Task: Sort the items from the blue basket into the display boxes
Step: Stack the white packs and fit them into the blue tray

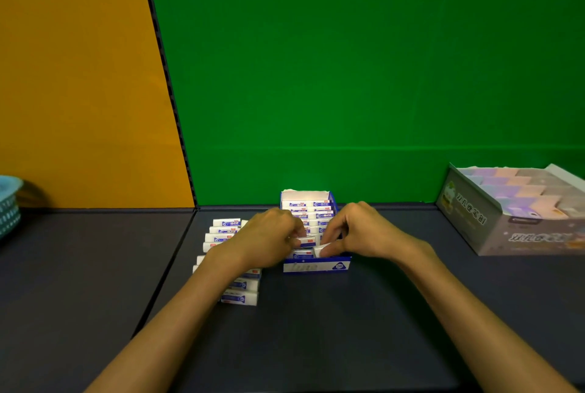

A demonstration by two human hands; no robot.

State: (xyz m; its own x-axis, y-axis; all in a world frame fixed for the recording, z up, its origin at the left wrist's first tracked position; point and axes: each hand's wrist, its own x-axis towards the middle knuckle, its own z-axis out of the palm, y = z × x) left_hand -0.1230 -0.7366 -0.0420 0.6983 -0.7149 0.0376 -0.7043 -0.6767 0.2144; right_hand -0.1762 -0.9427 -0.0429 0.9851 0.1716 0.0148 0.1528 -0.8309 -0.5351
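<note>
A dark tabletop (316, 329) sits before a green backdrop (348, 60) and an orange wall panel (72, 75).

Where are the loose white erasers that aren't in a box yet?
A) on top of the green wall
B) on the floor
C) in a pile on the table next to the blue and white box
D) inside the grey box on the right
C: the loose erasers lie stacked on the table, just to the left of the blue and white box, partly under the left hand.
</note>
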